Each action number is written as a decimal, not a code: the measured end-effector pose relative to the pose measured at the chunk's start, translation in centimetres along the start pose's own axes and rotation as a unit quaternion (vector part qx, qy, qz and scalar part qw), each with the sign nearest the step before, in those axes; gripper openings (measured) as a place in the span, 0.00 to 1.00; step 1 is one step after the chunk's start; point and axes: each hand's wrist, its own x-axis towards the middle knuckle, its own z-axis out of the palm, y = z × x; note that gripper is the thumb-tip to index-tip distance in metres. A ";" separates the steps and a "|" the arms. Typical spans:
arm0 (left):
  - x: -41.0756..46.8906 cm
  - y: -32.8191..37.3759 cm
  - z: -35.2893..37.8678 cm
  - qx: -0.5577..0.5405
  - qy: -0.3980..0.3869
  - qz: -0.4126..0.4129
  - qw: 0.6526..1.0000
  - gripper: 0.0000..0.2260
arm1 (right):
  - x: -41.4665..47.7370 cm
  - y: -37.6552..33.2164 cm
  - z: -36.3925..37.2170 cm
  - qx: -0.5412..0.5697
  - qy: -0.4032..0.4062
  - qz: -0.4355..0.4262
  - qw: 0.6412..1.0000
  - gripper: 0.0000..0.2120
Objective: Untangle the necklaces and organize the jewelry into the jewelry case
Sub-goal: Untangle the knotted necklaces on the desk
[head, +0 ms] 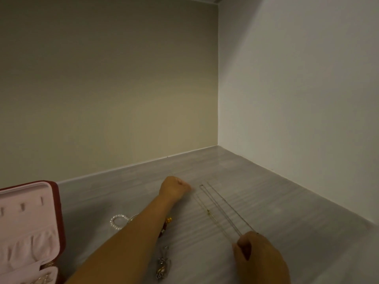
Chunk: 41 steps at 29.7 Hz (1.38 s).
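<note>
Chains (221,210) stretched on tabletop (297,232), side by side. Right hand (259,258) fingers pinch near ends. Left hand (175,188) fingers curled by far end; hold cannot be told. Chains light, limp, snag-prone: grip at ends.

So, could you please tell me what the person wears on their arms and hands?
Nothing shows. The left forearm is bare to the frame edge, with no sleeve, watch or bracelet. The left hand and right hand show no gloves or rings; the right wrist is out of view.
</note>
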 end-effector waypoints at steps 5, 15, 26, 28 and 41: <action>0.7 -0.5 1.0 0.049 -0.021 0.013 0.998 0.05 | 0.3 -0.7 0.5 -0.029 -0.005 0.038 0.999 0.15; 0.8 -0.4 1.1 0.057 -0.025 0.023 0.998 0.07 | 0.3 0.0 1.2 0.018 0.027 0.031 0.999 0.17; -4.1 0.4 -2.7 0.047 -0.049 0.051 0.996 0.07 | 0.1 -0.2 1.1 0.047 0.075 0.043 0.995 0.13; -6.5 0.4 -4.2 0.099 -0.071 0.054 0.991 0.06 | -0.6 -0.4 1.2 0.017 0.089 0.006 0.996 0.13; -16.5 -3.2 -6.1 0.258 -0.115 0.022 0.959 0.11 | -1.8 -5.4 6.0 0.125 -0.083 -0.210 0.966 0.10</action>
